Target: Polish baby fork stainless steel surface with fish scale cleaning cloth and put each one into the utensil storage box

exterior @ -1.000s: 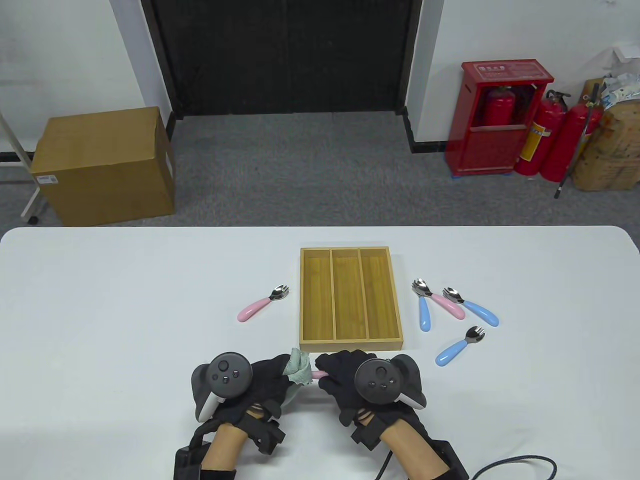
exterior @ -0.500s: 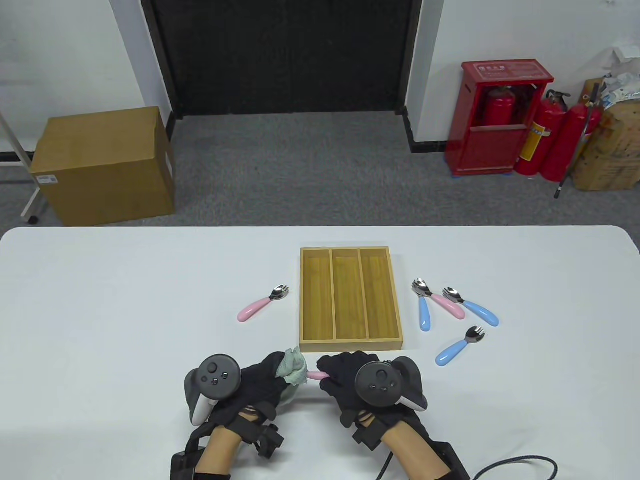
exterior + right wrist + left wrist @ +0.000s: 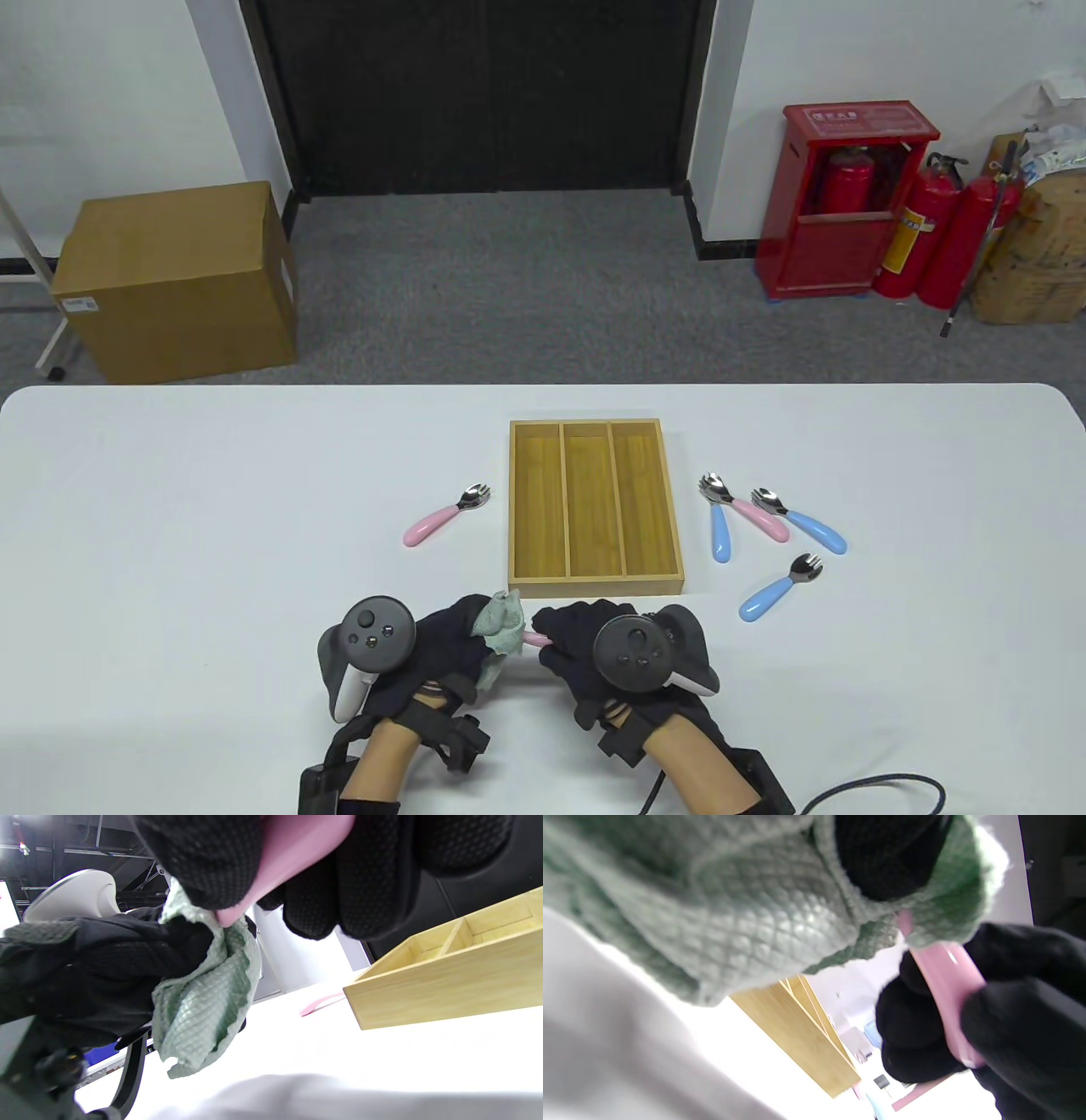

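Fork (image 3: 535, 637): my right hand (image 3: 585, 649) grips its handle, left hand (image 3: 450, 645) clamps cloth (image 3: 502, 622) round its head; box (image 3: 594, 508) empty, five forks wait.

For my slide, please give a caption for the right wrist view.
Right hand holds a pink fork handle; left hand wraps green cloth over its tip.

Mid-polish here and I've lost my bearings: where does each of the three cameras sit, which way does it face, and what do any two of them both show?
Table view: high in front, looking down at the table; both gloved hands enter from the bottom edge, with the wooden box beyond them.
Left wrist view: under the left hand, aimed across at the cloth and the right hand gripping the pink fork handle.
Right wrist view: under the right hand, low, facing the left hand and cloth.
Shared: both wrist views show cloth, pink handle and box.
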{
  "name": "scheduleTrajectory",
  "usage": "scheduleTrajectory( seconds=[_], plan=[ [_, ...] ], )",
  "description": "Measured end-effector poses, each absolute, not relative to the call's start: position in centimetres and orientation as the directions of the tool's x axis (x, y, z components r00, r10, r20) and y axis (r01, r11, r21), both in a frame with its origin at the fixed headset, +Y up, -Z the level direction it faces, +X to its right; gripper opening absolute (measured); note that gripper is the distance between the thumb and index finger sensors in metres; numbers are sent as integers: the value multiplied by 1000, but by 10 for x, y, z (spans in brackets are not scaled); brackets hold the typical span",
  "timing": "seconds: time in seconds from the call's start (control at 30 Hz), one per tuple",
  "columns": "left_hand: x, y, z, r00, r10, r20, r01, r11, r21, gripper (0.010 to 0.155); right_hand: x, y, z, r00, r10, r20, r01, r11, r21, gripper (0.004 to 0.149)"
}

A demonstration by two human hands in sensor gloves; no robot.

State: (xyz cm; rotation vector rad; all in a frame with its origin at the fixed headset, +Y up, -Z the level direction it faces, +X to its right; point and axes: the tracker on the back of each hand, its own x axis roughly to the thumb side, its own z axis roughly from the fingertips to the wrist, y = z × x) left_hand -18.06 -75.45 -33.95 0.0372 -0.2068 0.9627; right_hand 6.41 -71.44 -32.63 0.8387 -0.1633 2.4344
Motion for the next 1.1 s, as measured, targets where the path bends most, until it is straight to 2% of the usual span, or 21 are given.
scheduleTrajectory(
  seconds=[0.07,0.27,0.43,0.57,0.67,0.8,0.97,1.1],
  plan=[
    [-184,-756,-340,550,816,179,-826,563,-29,46,64,-715,-327,-647,476,595,-540,-838,83,49],
    [-188,-757,-341,669,725,166,-738,674,34,47,61,-718,-327,-659,467,589,-516,-851,97,50],
    [-190,-755,-342,713,688,137,-700,709,80,48,68,-719,-332,-654,513,556,-545,-829,125,50],
    [-208,-753,-341,743,658,118,-669,731,135,48,92,-715,-338,-717,467,517,-527,-849,36,49],
    [-220,-753,-339,697,707,118,-717,682,146,48,123,-709,-350,-778,482,404,-562,-821,-103,48],
    [-222,-749,-338,668,732,138,-744,654,137,48,151,-703,-371,-857,452,246,-509,-817,-270,47],
    [-214,-750,-338,653,739,165,-757,646,100,48,165,-712,-404,-901,434,6,-416,-858,-301,44],
    [-209,-749,-337,661,726,187,-747,659,85,48,166,-723,-424,-875,467,-127,-418,-862,-285,42]
  ],
)
